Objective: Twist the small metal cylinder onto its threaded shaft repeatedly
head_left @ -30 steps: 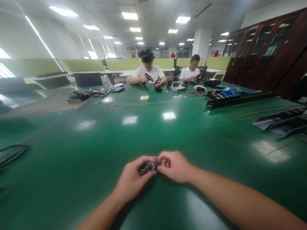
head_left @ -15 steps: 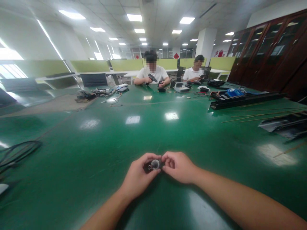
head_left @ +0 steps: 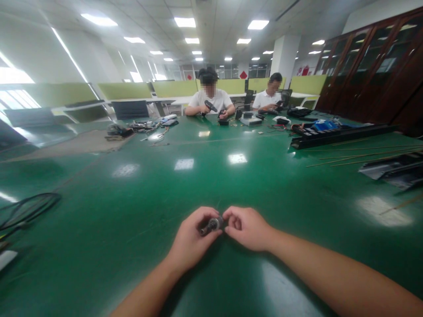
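Left hand (head_left: 191, 240) grips a small metal cylindrical part (head_left: 211, 225). Right hand (head_left: 247, 228) pinches its end, fingers curled closed. Green bench (head_left: 198, 176) sits under both hands.

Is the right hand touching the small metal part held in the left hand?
Touching. The head view shows the right hand's fingertips meeting the small metal part, which the left hand grips.

Green table (head_left: 205, 185) with black cables (head_left: 28, 210), long rods (head_left: 360, 156), black trays (head_left: 340, 134).

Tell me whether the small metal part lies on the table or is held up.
Held up: left hand and right hand pinch the small grey metal cylinder.
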A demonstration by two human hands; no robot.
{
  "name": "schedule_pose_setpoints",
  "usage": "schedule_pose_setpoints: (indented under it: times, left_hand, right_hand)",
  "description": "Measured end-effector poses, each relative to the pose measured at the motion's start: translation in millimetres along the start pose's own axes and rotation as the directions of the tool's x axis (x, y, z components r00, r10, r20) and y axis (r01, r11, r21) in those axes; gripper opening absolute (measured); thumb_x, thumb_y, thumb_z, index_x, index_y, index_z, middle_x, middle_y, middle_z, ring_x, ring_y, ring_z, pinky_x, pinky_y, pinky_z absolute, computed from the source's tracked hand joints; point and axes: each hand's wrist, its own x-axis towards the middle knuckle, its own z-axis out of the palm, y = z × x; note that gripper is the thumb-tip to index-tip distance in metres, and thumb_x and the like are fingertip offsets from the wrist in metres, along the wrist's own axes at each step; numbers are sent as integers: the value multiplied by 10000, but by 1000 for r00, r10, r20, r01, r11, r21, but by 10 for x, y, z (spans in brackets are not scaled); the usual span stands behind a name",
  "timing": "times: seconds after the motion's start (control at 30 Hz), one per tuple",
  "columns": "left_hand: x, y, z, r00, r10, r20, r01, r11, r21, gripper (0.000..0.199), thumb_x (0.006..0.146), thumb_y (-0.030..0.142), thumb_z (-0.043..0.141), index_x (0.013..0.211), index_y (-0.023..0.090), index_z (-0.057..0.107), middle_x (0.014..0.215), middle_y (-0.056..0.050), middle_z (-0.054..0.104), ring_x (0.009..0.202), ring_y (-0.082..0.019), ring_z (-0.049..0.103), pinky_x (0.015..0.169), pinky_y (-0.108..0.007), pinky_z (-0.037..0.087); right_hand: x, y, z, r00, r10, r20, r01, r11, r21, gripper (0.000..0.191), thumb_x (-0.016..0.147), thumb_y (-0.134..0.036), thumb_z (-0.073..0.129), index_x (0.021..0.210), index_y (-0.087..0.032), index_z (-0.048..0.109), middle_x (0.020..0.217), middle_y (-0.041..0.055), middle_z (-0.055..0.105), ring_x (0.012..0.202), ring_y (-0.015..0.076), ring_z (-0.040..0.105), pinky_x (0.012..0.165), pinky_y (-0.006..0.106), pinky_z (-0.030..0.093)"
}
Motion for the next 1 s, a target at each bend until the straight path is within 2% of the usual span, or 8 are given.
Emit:
schedule_pose_setpoints:
  times: [0.23,0.43,0.6,0.77,0.9,1.0]
  left_hand:
    - [13,13,-2,997,70,-17,-69,997,24,211,834,229,676,1045,238,661,1102,-37,646,1054,-196,595,938,-317,459]
    - [-4,22,17,999,-51,-1,51,998,22,233,834,258,670,1064,223,660,1045,-38,692,960,-203,642,885,-322,504]
    - [0,15,28,994,-106,-16,105,994,-18,352,830,303,686,1161,217,603,1090,-47,696,996,-213,659,931,-346,519]
    - [6,10,21,997,-79,-11,79,997,24,261,850,338,660,1076,209,645,1040,-45,701,945,-210,657,876,-324,526]
    - [-10,8,8,998,-61,-10,61,997,49,269,857,338,655,1101,224,652,1056,-39,693,953,-207,643,867,-311,501]
    - [-18,12,-1,999,-48,-7,48,996,77,282,866,355,646,1120,234,655,1072,-47,681,975,-215,628,871,-322,483]
  right_hand:
    - [0,-7,-2,1000,2,-1,-2,1000,5,334,790,-172,640,1115,-232,594,696,-58,649,584,110,568,570,218,373]
    - [-7,-10,-10,1000,10,-4,-10,1000,7,360,792,-179,644,1141,-239,579,708,-56,647,590,112,566,569,222,372]
    - [-9,-15,-12,1000,-2,0,2,1000,1,367,796,-170,631,1151,-245,574,705,-58,650,589,116,579,567,224,376]
    - [-11,-4,-8,1000,6,-4,-6,1000,5,356,800,-179,634,1144,-221,555,710,-45,654,578,117,569,552,225,371]
    - [-9,17,3,1000,9,-23,-8,998,65,487,791,-166,644,1247,-244,490,720,-58,638,584,113,562,566,222,387]
    - [-3,31,11,998,36,-42,-29,987,160,486,791,-163,643,1238,-246,471,726,-63,616,593,110,557,572,218,406]
